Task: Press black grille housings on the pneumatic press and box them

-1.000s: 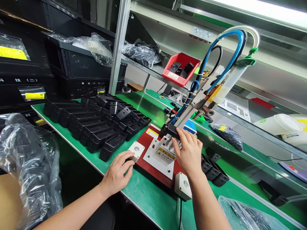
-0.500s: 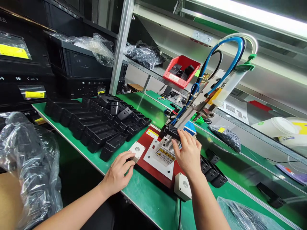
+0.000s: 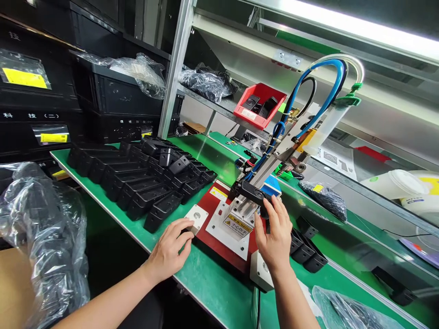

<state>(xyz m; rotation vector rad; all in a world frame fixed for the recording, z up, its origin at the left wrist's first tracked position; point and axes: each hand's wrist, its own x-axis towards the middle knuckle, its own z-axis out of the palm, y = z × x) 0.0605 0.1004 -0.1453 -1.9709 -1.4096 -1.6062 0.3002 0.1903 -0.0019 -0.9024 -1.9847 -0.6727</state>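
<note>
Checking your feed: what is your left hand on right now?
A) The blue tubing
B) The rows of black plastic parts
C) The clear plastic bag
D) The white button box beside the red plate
D. The fingers of the left hand rest on the edge of the white button box, at the corner of the red plate.

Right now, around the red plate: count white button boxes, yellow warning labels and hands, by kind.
White button boxes: 2
Yellow warning labels: 2
Hands: 2
Total: 6
</note>
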